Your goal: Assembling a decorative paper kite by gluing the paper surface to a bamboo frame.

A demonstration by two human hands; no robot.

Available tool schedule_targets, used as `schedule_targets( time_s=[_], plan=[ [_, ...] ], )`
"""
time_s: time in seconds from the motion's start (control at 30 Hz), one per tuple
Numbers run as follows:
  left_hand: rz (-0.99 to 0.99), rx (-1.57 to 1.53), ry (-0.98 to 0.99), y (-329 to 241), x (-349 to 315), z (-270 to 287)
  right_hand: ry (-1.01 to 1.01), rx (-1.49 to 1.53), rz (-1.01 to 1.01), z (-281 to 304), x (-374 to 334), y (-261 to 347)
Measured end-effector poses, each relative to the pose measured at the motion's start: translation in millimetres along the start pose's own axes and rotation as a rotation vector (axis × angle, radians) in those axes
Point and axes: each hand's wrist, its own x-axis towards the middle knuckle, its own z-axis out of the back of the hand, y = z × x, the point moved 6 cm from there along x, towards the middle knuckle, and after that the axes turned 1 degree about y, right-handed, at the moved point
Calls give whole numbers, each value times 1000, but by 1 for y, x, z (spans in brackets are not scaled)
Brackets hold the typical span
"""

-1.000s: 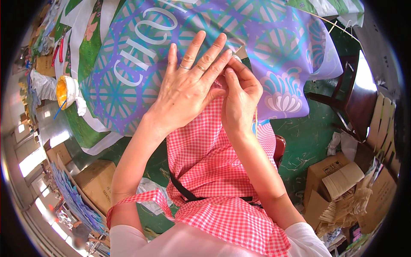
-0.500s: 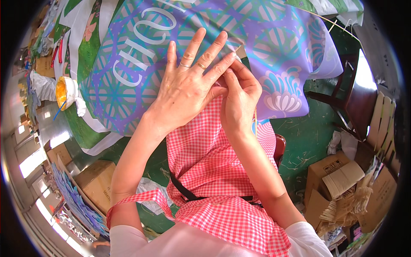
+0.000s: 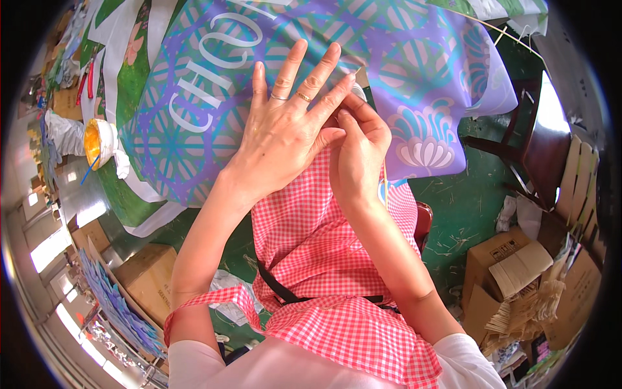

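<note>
A large purple, blue and teal printed sheet with pale lettering and flower shapes spreads in front of me. My left hand lies on it palm down, fingers spread, with rings on two fingers. Close against the left index finger, my right hand has its thumb and fingers pinched together. What they hold is hidden. A thin pale tip shows just past the left index fingertip. Beside my right wrist runs a narrow yellowish strip. The sheet's near edge meets my red-and-white checked apron.
At the left stand a white-and-yellow tape roll and red-handled pliers. A thin rod crosses the far right of the sheet. A dark wooden chair and cardboard boxes are on the right; another box sits lower left.
My right hand has shifted slightly left, its fingers still pinched. The left hand stays spread on the sheet, its fingertips a little farther from me.
</note>
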Motion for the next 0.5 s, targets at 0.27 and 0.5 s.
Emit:
schedule_targets(
  time_s=[0.27,0.5],
  plan=[
    [9,34,34,-1,4,2,-34,45,23,0,-2,3],
    [3,58,13,-1,6,4,0,53,9,3,-3,2]
  ],
)
